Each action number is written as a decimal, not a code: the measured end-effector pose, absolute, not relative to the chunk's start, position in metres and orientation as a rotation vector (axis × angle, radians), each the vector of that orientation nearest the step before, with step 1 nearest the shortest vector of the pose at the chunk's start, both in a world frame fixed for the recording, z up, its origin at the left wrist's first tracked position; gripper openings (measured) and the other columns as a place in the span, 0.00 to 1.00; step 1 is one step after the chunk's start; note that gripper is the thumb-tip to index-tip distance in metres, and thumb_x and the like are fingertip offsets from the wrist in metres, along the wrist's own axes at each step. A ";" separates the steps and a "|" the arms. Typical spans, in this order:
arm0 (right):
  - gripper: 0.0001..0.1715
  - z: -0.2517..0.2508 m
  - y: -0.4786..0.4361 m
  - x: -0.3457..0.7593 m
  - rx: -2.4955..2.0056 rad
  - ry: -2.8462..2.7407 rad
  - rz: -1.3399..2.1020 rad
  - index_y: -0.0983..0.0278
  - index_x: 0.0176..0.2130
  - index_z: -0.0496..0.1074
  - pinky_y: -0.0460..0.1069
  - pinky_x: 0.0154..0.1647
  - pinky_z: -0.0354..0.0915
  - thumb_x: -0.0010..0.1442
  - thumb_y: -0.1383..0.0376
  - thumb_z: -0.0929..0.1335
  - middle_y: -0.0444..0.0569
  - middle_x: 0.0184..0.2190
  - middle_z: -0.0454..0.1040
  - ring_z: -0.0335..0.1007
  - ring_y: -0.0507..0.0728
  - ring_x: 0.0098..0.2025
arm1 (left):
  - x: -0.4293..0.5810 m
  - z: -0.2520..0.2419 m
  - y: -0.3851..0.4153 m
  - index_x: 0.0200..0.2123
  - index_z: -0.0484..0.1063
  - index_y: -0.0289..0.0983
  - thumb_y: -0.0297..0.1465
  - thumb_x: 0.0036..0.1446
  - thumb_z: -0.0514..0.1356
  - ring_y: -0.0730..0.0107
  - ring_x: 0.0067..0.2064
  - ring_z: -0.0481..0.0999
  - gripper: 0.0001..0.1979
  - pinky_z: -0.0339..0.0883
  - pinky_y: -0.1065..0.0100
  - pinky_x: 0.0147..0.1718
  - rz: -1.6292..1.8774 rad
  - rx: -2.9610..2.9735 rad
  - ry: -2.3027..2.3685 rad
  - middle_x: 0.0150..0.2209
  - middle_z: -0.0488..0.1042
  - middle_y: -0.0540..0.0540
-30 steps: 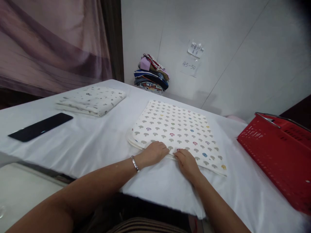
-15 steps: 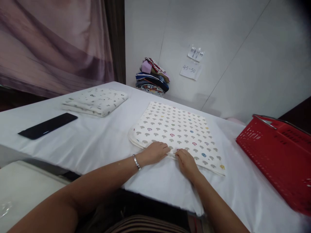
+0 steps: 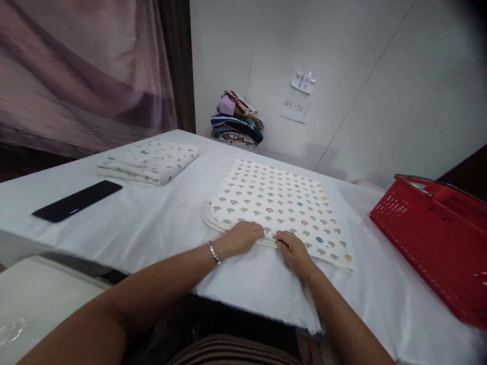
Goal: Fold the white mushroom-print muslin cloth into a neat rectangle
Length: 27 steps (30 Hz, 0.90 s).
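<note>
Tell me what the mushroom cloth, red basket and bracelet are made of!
Mushroom cloth: soft, matt fabric, maybe cotton; its thin layers lie stacked. Red basket: probably smooth plastic, with holes through its stiff, one-coloured sides. Bracelet: likely polished metal, because it's silvery and shiny.

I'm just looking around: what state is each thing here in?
Mushroom-print cloth: folded in layers, spread flat
Left hand: on its near edge, thumb hidden
Right hand: pinching that edge
Bracelet: worn on the left wrist
Other printed cloth: folded, lying flat
Black slab: lying flat
Red basket: on the table, contents hidden
Fabric pile: stacked
Curtain: hanging
</note>
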State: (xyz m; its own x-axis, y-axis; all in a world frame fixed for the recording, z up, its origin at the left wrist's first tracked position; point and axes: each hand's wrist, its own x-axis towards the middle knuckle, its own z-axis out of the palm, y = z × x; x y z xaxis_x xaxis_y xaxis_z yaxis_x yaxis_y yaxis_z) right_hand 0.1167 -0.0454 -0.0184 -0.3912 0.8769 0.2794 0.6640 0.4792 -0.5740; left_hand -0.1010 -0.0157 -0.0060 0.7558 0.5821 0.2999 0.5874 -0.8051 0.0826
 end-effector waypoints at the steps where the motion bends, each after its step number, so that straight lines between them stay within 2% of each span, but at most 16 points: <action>1: 0.11 -0.019 -0.046 0.117 -1.269 -2.167 0.503 0.59 0.37 0.69 0.52 0.45 0.62 0.60 0.68 0.59 0.46 0.37 0.71 0.65 0.55 0.43 | -0.101 -0.006 -0.016 0.35 0.66 0.37 0.22 0.58 0.47 0.69 0.38 0.68 0.09 0.59 0.68 0.34 -0.508 -2.944 -0.967 0.36 0.71 0.48; 5: 0.10 -0.023 -0.048 0.118 -1.223 -2.114 0.428 0.60 0.35 0.67 0.52 0.43 0.62 0.60 0.68 0.58 0.47 0.35 0.70 0.65 0.56 0.42 | -0.103 -0.006 -0.017 0.38 0.67 0.37 0.25 0.57 0.50 0.68 0.42 0.69 0.08 0.60 0.66 0.39 -0.557 -2.984 -0.938 0.42 0.71 0.48; 9: 0.10 -0.026 -0.047 0.117 -1.175 -2.139 0.316 0.60 0.34 0.66 0.52 0.43 0.63 0.61 0.69 0.57 0.48 0.36 0.70 0.64 0.56 0.42 | -0.103 -0.005 -0.017 0.38 0.69 0.37 0.29 0.58 0.52 0.67 0.43 0.69 0.08 0.61 0.65 0.39 -0.553 -2.990 -0.965 0.45 0.71 0.48; 16: 0.11 -0.027 -0.047 0.117 -1.112 -2.197 0.182 0.61 0.37 0.68 0.53 0.43 0.64 0.60 0.72 0.59 0.50 0.38 0.71 0.65 0.56 0.43 | -0.096 -0.009 -0.017 0.37 0.69 0.36 0.27 0.61 0.46 0.68 0.44 0.68 0.12 0.60 0.64 0.41 -0.524 -2.974 -1.055 0.46 0.71 0.48; 22: 0.12 -0.023 -0.050 0.116 -1.046 -2.288 0.046 0.62 0.41 0.69 0.54 0.44 0.65 0.58 0.71 0.61 0.52 0.40 0.70 0.65 0.57 0.45 | -0.096 -0.012 -0.018 0.34 0.67 0.34 0.23 0.61 0.45 0.67 0.46 0.63 0.11 0.57 0.65 0.45 -0.596 -2.849 -0.879 0.46 0.67 0.45; 27: 0.11 -0.023 -0.050 0.115 -1.059 -2.346 -0.137 0.64 0.41 0.69 0.53 0.42 0.64 0.60 0.71 0.61 0.52 0.39 0.71 0.64 0.57 0.43 | -0.097 -0.008 -0.019 0.32 0.65 0.34 0.22 0.60 0.46 0.67 0.42 0.62 0.10 0.57 0.65 0.43 -0.600 -2.812 -0.819 0.41 0.67 0.46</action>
